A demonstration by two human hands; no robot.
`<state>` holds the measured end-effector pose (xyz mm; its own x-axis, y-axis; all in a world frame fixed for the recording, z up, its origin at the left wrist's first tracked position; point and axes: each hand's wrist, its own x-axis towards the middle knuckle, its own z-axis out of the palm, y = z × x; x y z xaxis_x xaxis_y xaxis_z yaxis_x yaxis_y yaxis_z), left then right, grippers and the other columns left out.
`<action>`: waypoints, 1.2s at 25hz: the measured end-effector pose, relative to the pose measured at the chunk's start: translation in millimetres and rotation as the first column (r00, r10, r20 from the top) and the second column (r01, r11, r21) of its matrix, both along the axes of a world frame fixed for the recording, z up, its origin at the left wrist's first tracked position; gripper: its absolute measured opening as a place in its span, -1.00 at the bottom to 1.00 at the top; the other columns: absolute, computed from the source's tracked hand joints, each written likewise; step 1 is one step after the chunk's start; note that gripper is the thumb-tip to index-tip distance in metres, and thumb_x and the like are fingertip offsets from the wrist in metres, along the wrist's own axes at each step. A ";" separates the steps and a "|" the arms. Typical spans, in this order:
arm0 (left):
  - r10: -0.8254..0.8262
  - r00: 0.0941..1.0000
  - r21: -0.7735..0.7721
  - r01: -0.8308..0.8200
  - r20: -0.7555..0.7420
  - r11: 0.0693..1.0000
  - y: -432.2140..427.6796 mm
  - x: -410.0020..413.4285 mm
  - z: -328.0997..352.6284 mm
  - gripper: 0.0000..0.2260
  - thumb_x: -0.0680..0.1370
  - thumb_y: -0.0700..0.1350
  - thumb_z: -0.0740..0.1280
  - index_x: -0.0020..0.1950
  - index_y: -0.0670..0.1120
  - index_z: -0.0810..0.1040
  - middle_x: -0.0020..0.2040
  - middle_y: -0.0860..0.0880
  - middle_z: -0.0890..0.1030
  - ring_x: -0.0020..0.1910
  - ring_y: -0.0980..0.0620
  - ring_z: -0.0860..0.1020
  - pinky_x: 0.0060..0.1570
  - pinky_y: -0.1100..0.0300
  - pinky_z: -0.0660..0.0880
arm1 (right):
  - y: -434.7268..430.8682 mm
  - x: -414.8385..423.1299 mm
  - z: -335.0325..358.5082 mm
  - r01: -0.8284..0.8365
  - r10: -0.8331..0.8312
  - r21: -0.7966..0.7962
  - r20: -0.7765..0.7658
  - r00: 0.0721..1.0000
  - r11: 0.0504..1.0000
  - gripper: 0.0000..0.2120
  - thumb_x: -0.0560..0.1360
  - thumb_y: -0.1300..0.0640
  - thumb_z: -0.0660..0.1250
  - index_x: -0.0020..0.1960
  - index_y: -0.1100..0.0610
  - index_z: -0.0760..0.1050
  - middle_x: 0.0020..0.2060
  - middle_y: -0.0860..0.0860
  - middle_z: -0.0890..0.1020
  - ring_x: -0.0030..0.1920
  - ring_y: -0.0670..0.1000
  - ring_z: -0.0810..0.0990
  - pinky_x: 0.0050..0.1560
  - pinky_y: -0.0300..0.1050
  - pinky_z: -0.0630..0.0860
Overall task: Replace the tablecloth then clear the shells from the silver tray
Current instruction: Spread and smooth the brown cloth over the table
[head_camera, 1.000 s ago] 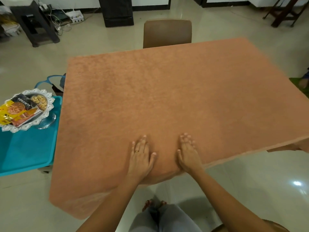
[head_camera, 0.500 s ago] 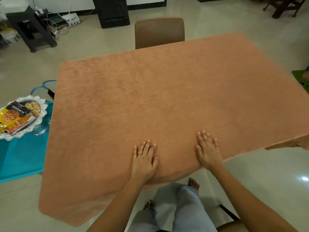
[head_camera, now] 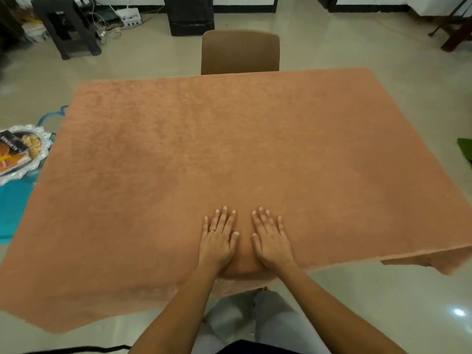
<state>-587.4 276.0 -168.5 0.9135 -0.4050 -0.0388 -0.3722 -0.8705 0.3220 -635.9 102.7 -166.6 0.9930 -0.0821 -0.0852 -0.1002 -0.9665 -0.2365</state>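
Observation:
An orange-brown tablecloth (head_camera: 229, 149) covers the whole table and hangs over its near edge. My left hand (head_camera: 219, 238) and my right hand (head_camera: 270, 237) lie flat on the cloth side by side near the front edge, fingers spread, holding nothing. The silver tray (head_camera: 42, 152) with a scalloped rim sits at the far left on a teal surface (head_camera: 15, 208). It holds a dark and yellow snack packet (head_camera: 10, 152) and a heap of pale shells or nuts (head_camera: 32, 144). The tray is partly cut off by the frame's edge.
A brown chair (head_camera: 240, 53) stands at the table's far side. On the floor behind are a dark stool (head_camera: 66, 24), cables with a power strip (head_camera: 127, 16) and a black box (head_camera: 191, 15). My legs show below the table edge.
My hands slid apart along the front edge, then came back together near the middle. The view has shifted, so the tray now sits further left.

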 end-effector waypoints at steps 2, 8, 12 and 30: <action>0.023 1.000 0.030 -0.023 0.001 0.999 3.8 -4.6 -0.2 -0.48 0.61 0.16 -0.04 0.55 0.06 0.11 0.55 0.02 0.13 0.53 -0.01 0.07 0.46 -0.02 -0.19 | -53.1 -8.7 0.0 0.070 -0.070 -0.009 -0.033 0.997 0.998 -0.40 0.54 -0.09 -0.08 0.54 0.10 0.11 0.52 0.03 0.17 0.52 0.01 0.08 0.49 0.04 -0.17; 0.132 0.991 0.023 -0.131 -0.035 0.991 -21.1 -15.1 7.2 -0.48 0.61 0.10 0.03 0.56 -0.03 0.12 0.56 -0.03 0.08 0.54 -0.06 0.00 0.47 -0.07 -0.17 | -100.6 -14.9 15.1 0.115 -0.116 -0.019 -0.058 0.992 0.993 -0.33 0.52 -0.10 -0.16 0.54 0.24 0.04 0.53 0.17 0.09 0.53 0.15 0.01 0.51 0.13 -0.09; 0.123 0.992 0.006 -0.122 -0.030 0.992 -59.5 -40.5 4.3 -0.49 0.59 0.07 0.03 0.54 0.01 0.15 0.54 -0.04 0.16 0.52 -0.10 0.13 0.46 -0.10 -0.13 | -21.6 -18.0 9.6 -0.115 0.117 0.049 -0.030 0.993 0.992 -0.41 0.57 -0.02 -0.09 0.53 0.23 0.05 0.52 0.14 0.09 0.53 0.09 -0.01 0.49 0.05 -0.13; -0.023 1.000 -0.028 0.022 -0.009 0.999 -138.1 -45.7 -0.1 -0.49 0.59 0.06 -0.01 0.54 -0.04 0.16 0.54 -0.05 0.16 0.53 -0.07 0.10 0.47 -0.03 -0.17 | -91.4 -31.3 5.2 0.001 0.000 0.032 -0.054 0.999 0.999 -0.37 0.53 -0.07 -0.20 0.55 0.15 -0.03 0.53 0.05 -0.03 0.54 0.03 -0.11 0.47 -0.04 -0.30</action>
<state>-633.1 137.9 -168.6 0.9038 -0.4265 -0.0352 -0.3886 -0.8524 0.3498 -667.2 11.4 -161.4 0.9868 -0.0788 -0.1414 -0.1140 -0.9583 -0.2619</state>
